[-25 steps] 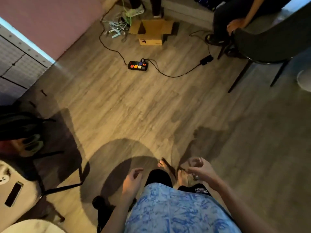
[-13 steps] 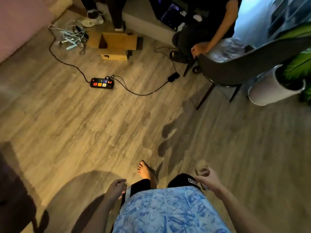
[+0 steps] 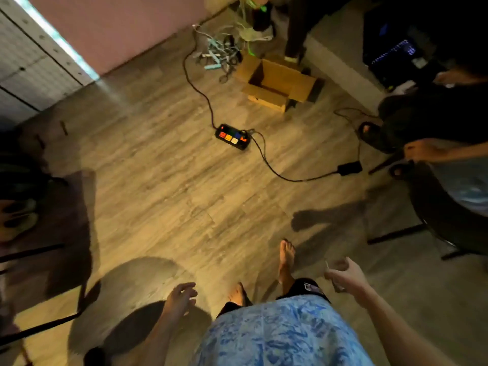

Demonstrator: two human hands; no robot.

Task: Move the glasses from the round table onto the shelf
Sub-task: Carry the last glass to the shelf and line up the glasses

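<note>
I look down at a wooden floor while walking barefoot. My right hand (image 3: 346, 276) is low on the right, its fingers curled around a small clear glass (image 3: 336, 282) that is hard to make out. My left hand (image 3: 181, 299) hangs at the lower middle with fingers loosely apart and nothing in it. Neither the round table nor the shelf is visible.
A black power strip (image 3: 232, 137) with coloured sockets and its cables lies on the floor ahead. An open cardboard box (image 3: 277, 84) sits beyond it. A seated person (image 3: 422, 120) and a dark chair (image 3: 449, 215) are on the right. Chair legs (image 3: 39, 326) stand at left.
The view has swung back to the left, bringing the pink wall and left chair legs into view. My feet have stepped forward. The right hand still holds the glass.
</note>
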